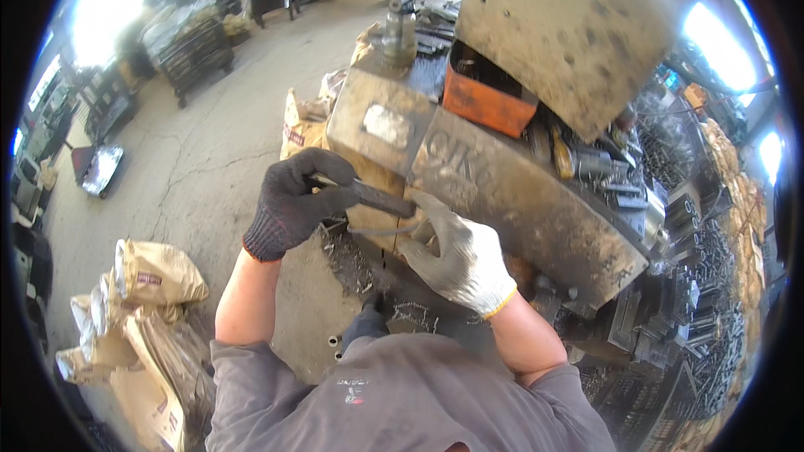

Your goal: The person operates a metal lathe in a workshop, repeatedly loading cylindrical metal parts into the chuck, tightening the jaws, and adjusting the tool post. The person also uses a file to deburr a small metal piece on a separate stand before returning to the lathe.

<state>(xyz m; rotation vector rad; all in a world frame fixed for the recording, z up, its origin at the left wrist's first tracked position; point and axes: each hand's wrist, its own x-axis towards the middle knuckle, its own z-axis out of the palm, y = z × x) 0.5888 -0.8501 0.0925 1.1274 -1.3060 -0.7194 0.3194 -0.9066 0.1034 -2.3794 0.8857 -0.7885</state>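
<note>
My left hand [300, 198], in a dark knit glove, is closed round a dark, flat metal bar [381, 198]. The bar slants down to the right, and its far end reaches the fingers of my right hand [456, 253]. That hand wears a white glove with greyed fingers, curled as in a pinch. A thin grey rod-like piece [375, 232] runs out leftward from its fingertips, below the bar; its inner end is hidden. Both hands are raised in front of a worn machine housing [502, 201] with a pale upper surface and large raised lettering.
An orange bin [488, 99] and a bottle [399, 33] stand on the machine beyond my hands. A big stained panel [569, 25] rises at the far right. Metal parts [712, 326] are heaped at right. Paper sacks [159, 276] lie on the floor at left.
</note>
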